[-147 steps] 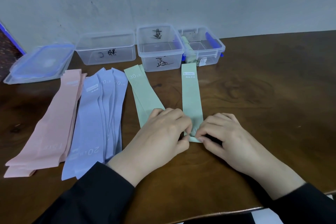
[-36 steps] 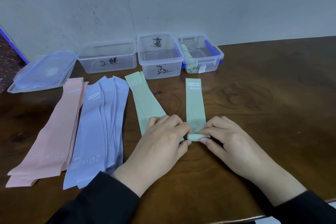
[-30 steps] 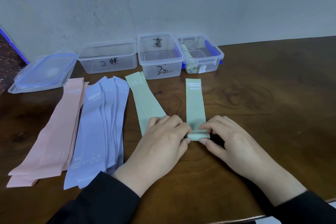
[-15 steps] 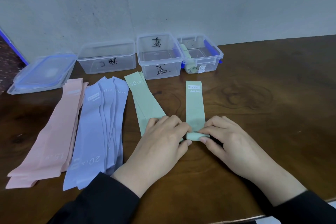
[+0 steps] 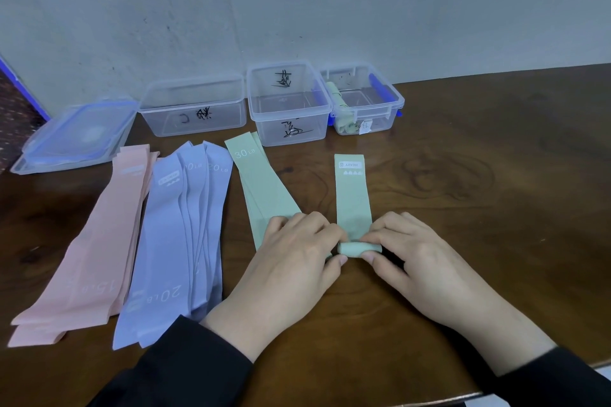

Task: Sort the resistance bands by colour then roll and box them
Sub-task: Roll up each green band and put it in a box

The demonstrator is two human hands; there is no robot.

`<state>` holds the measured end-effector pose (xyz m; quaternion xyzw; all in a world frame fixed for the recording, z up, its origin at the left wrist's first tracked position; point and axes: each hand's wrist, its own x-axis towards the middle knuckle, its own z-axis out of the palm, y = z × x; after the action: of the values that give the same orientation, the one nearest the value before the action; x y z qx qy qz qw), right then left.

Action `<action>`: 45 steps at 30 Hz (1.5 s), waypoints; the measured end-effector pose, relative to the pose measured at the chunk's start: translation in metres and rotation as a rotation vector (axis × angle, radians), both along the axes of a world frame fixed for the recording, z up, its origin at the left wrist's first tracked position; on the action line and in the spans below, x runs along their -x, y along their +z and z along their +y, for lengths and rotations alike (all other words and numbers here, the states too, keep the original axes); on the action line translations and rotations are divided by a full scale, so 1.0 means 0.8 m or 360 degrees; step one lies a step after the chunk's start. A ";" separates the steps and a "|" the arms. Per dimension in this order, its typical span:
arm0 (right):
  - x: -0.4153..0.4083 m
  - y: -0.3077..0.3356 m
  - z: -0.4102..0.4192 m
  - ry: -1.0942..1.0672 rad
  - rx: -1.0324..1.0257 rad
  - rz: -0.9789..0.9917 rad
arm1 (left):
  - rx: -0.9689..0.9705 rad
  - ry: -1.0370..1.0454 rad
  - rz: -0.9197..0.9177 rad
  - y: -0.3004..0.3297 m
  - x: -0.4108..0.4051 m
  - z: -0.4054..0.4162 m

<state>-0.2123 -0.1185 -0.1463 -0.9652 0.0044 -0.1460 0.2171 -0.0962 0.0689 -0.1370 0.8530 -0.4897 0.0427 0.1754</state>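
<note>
A green resistance band [image 5: 352, 198] lies flat on the wooden table [image 5: 479, 208], its near end wound into a small roll [image 5: 355, 248]. My left hand [image 5: 291, 261] pinches the roll's left end and my right hand [image 5: 420, 258] pinches its right end. More green bands [image 5: 261, 185] lie just left, partly under my left hand. A lilac pile [image 5: 185, 225] and a pink pile [image 5: 99, 241] lie further left. The right clear box [image 5: 390, 99] holds a rolled green band [image 5: 340, 106].
Two more clear boxes [image 5: 195, 109] [image 5: 287, 102] with black handwritten marks stand against the wall. A stack of blue-rimmed lids [image 5: 76, 135] sits at the far left. The table's front edge runs close below my right forearm.
The flat length of the green band has grown shorter and the roll at its near end thicker. Both hands have stayed at the roll's ends.
</note>
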 end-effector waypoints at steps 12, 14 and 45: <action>-0.001 -0.001 -0.002 -0.0002 -0.0001 0.0017 | -0.0008 0.0018 0.0002 0.001 0.000 0.000; -0.001 -0.001 -0.002 -0.0004 -0.0017 0.0017 | -0.0005 0.0024 -0.0005 0.001 -0.001 0.001; -0.001 0.002 -0.003 -0.0049 -0.0037 0.0048 | 0.0021 0.0053 0.0015 -0.001 -0.001 0.000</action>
<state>-0.2113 -0.1210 -0.1445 -0.9645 0.0241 -0.1347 0.2259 -0.0957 0.0690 -0.1374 0.8601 -0.4742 0.0448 0.1826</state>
